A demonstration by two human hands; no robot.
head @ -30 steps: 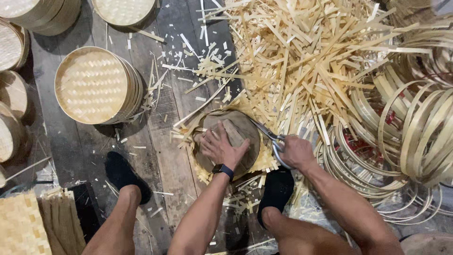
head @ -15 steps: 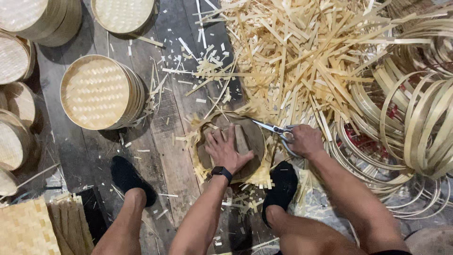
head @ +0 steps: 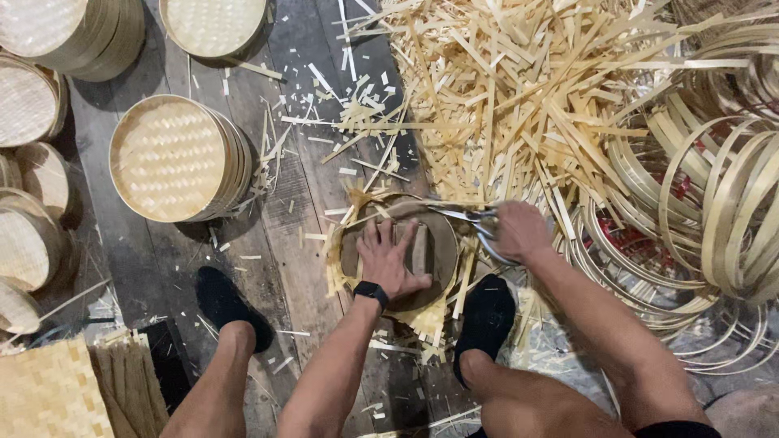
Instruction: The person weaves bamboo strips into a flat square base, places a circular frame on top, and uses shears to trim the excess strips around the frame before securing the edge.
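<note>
From the head view we look down at a wooden floor [head: 276, 243]. Our left hand [head: 389, 259] lies flat on a round brown disc [head: 438, 243], fingers [head: 375, 237] spread wide, pressing it down. The disc sits on a woven bamboo mat [head: 430, 312] between our two black shoes [head: 487, 316]. Our right hand [head: 519, 231] is closed around the handles of metal scissors [head: 462, 216], whose blades reach over the disc's top edge. Just behind lies a big pile of bamboo strips [head: 503, 97]. Bamboo rings [head: 714, 211] sit at the right, and round woven lids [head: 174, 158] at the left.
</note>
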